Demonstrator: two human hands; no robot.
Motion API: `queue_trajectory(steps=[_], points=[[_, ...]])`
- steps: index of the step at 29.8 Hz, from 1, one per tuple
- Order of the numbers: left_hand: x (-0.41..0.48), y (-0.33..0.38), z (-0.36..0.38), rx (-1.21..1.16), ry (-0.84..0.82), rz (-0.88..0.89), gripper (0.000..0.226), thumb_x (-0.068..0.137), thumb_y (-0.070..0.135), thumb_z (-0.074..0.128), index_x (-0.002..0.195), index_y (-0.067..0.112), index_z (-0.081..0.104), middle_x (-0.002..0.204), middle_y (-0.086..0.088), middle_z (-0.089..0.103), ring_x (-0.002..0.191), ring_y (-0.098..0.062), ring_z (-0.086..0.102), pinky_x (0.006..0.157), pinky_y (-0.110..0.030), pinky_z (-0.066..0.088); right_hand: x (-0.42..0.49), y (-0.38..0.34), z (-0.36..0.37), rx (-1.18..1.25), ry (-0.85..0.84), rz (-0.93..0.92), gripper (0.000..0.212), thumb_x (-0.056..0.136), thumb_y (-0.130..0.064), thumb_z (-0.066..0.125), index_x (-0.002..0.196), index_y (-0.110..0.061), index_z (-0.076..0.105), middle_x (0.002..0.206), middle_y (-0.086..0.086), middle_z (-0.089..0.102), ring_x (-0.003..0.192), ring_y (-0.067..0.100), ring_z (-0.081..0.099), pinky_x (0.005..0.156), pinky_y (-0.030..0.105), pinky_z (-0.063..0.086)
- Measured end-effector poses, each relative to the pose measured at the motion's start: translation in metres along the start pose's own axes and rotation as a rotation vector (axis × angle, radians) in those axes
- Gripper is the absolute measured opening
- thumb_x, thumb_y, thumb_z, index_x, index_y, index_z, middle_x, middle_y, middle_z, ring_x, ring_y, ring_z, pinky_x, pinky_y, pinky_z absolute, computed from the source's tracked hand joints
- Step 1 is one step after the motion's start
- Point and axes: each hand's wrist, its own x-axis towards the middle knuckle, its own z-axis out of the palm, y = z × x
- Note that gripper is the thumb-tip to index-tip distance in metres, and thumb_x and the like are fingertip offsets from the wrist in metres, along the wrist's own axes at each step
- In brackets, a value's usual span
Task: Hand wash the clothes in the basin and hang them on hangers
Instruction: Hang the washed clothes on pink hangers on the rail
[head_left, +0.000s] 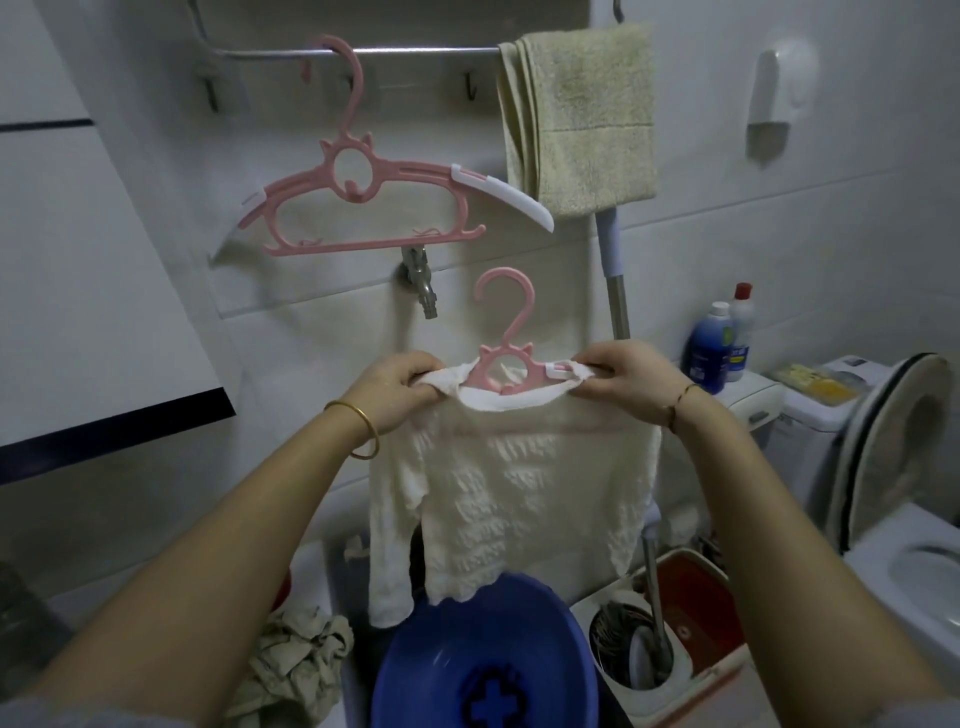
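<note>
White tiled wall fills the background, with a metal rail running across its top. A white toilet with its seat raised stands at the right. Hanging in the middle, a cream knitted child's top is held up above a blue basin; one sleeve dangles at its left side. A beige towel is draped over the rail's right end. An empty pink hanger with white tips hangs from the rail at the left. A smaller pink hanger sits inside the top's neckline, its hook free above. The left hand has its fingers curled, pinching the left shoulder of the garment. The right hand likewise pinches the right shoulder over the hanger's white tip. A tap juts from the wall between the two hangers.
</note>
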Motion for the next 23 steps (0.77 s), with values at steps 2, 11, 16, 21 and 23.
queue_trajectory(steps=[2,11,16,21,23], points=[[0.003,0.003,0.001,0.002,-0.042,-0.024,0.015,0.087,0.005,0.062,0.101,0.007,0.067,0.086,0.002,0.059,0.08,-0.011,0.052,0.062,-0.005,0.037,0.001,-0.001,-0.002,-0.043,-0.008,0.011,0.026,0.085,-0.028,0.067,0.085,-0.003,0.067,0.074,0.013,0.059,0.067,0.017,0.048,0.06,0.03,0.034],[0.026,0.051,-0.003,0.185,0.005,0.006,0.038,0.084,0.005,0.057,0.121,0.016,0.062,0.115,0.001,0.06,0.099,-0.008,0.05,0.089,-0.019,0.04,-0.018,0.013,-0.024,-0.047,0.118,0.172,0.02,0.084,-0.032,0.067,0.076,-0.014,0.066,0.072,0.005,0.062,0.075,0.025,0.058,0.068,0.04,0.047],[0.04,0.077,-0.007,0.335,0.444,0.246,0.033,0.083,0.007,0.054,0.115,0.015,0.059,0.099,0.0,0.056,0.094,-0.018,0.05,0.091,-0.038,0.046,-0.021,0.022,-0.041,-0.111,0.235,0.319,0.029,0.086,-0.043,0.061,0.089,-0.015,0.068,0.082,0.005,0.066,0.08,0.024,0.06,0.073,0.037,0.05],[0.05,0.099,-0.012,0.608,0.751,0.266,0.053,0.083,0.002,0.051,0.131,0.022,0.048,0.109,-0.01,0.049,0.1,-0.029,0.045,0.084,-0.036,0.037,-0.001,0.008,-0.063,-0.164,0.311,0.392,0.021,0.085,-0.041,0.06,0.087,-0.021,0.065,0.073,0.002,0.058,0.077,0.024,0.055,0.063,0.029,0.039],[0.057,0.108,-0.018,0.7,0.771,0.24,0.051,0.086,0.001,0.052,0.131,0.024,0.046,0.113,-0.011,0.046,0.102,-0.03,0.044,0.083,-0.036,0.036,0.009,-0.001,-0.07,-0.181,0.338,0.406,0.025,0.085,-0.041,0.06,0.086,-0.016,0.066,0.077,0.005,0.059,0.078,0.025,0.056,0.059,0.028,0.037]])
